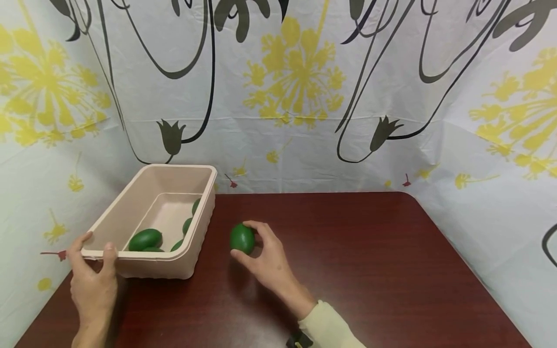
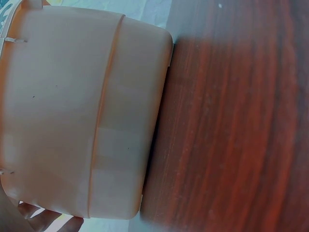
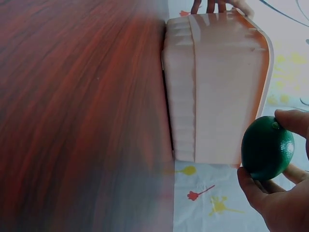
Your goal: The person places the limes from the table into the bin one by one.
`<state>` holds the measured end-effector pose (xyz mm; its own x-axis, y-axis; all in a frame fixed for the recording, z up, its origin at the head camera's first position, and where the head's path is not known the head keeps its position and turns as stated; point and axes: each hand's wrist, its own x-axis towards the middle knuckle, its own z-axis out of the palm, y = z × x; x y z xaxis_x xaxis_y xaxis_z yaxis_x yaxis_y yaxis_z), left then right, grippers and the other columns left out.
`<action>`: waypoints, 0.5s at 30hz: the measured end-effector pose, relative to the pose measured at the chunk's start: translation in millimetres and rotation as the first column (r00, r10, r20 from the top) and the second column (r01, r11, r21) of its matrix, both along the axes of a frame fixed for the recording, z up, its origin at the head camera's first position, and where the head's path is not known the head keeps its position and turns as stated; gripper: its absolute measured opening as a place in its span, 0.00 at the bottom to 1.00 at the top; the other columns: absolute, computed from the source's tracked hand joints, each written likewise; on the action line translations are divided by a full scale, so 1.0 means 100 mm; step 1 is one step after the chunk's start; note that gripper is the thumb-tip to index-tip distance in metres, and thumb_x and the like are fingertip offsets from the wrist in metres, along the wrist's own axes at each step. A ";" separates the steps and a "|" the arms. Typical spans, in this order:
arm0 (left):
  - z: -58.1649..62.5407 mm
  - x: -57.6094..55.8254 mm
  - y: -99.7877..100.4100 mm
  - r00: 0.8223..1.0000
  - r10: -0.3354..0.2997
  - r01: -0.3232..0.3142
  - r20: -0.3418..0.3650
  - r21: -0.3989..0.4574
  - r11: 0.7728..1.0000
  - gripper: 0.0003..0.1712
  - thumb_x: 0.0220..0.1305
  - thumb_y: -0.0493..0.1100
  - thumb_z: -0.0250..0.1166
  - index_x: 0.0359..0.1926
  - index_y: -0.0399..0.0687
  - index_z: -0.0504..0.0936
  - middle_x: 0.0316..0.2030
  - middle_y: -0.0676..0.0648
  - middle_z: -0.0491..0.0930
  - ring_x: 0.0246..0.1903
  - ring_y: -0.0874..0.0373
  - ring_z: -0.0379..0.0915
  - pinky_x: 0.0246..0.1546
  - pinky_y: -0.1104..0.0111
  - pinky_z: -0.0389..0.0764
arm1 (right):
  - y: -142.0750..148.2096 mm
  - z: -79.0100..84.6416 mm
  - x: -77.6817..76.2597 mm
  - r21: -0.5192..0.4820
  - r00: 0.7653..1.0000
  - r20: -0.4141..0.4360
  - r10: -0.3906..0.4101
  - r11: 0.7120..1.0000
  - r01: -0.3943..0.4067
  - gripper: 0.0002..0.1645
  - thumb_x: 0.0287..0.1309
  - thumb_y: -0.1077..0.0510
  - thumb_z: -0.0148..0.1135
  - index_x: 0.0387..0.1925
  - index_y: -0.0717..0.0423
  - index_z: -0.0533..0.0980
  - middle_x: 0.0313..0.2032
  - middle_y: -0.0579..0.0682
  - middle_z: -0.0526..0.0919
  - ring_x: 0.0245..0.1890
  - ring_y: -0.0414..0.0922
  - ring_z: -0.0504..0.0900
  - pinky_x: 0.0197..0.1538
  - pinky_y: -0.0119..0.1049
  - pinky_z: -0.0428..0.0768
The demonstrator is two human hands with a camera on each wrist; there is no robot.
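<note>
A glossy green lime (image 1: 242,239) is pinched between the thumb and fingers of my right hand (image 1: 271,263), above the table and to the right of a beige plastic bin (image 1: 197,232). In the right wrist view, the lime (image 3: 267,149) shows a small nub at its stem end. My left hand (image 1: 93,285) grips the bin's near-left corner, with thumb and a finger over the rim. Several more limes (image 1: 145,239) lie on the bin's floor, some partly hidden by its right and near walls. The left wrist view shows mostly the bin's outer side (image 2: 63,111).
The dark red-brown wooden table (image 1: 348,261) has a rounded far-right corner. A white cloth (image 1: 278,154) printed with yellow flowers and grey stems hangs behind the table and along both sides. The bin stands at the table's left part, close to the cloth.
</note>
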<state>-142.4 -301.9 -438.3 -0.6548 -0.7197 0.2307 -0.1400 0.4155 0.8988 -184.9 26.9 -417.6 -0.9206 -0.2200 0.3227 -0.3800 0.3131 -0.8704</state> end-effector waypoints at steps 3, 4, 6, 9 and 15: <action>0.00 -0.01 0.01 1.000 -0.004 0.004 -0.006 -0.003 1.000 0.36 0.71 0.58 0.57 0.78 0.73 0.59 0.73 0.31 0.68 0.62 0.22 0.68 0.51 0.42 0.57 | -0.01 0.00 0.01 -0.002 1.000 0.006 0.003 1.000 -0.003 0.37 0.56 0.54 0.78 0.66 0.48 0.73 0.58 0.47 0.80 0.55 0.45 0.84 0.54 0.39 0.85; -0.01 -0.01 0.01 1.000 -0.006 0.006 -0.009 -0.004 1.000 0.36 0.71 0.57 0.57 0.78 0.73 0.59 0.73 0.31 0.69 0.62 0.22 0.68 0.51 0.42 0.56 | -0.01 0.00 0.01 -0.003 1.000 0.005 0.003 1.000 -0.003 0.37 0.56 0.54 0.78 0.66 0.48 0.74 0.58 0.47 0.80 0.55 0.45 0.84 0.54 0.39 0.85; -0.01 -0.01 0.01 1.000 -0.008 0.008 -0.014 -0.005 1.000 0.36 0.71 0.57 0.57 0.78 0.72 0.60 0.73 0.31 0.69 0.62 0.22 0.68 0.51 0.42 0.56 | -0.02 0.00 0.01 -0.005 1.000 0.007 0.001 1.000 -0.001 0.37 0.56 0.54 0.78 0.66 0.48 0.74 0.58 0.47 0.80 0.55 0.45 0.84 0.53 0.39 0.85; -0.02 -0.02 0.01 1.000 -0.009 0.009 -0.021 -0.003 1.000 0.36 0.71 0.57 0.58 0.78 0.72 0.60 0.73 0.31 0.69 0.61 0.22 0.68 0.51 0.43 0.56 | -0.03 0.01 0.01 -0.005 1.000 0.004 -0.001 1.000 0.001 0.37 0.57 0.53 0.78 0.66 0.48 0.74 0.58 0.47 0.80 0.54 0.46 0.84 0.54 0.41 0.85; -0.02 0.00 -0.01 1.000 0.000 0.000 -0.017 0.002 1.000 0.36 0.71 0.57 0.58 0.78 0.73 0.60 0.72 0.31 0.69 0.61 0.23 0.68 0.51 0.43 0.56 | -0.07 0.02 0.02 -0.001 1.000 0.010 0.015 1.000 -0.015 0.37 0.58 0.53 0.77 0.67 0.48 0.73 0.59 0.47 0.79 0.56 0.47 0.84 0.53 0.38 0.85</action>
<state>-142.7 -302.5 -440.0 -0.6511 -0.7200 0.2402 -0.1245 0.4135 0.9019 -182.6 19.9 -416.0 -0.9203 -0.2331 0.3141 -0.3761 0.3064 -0.8744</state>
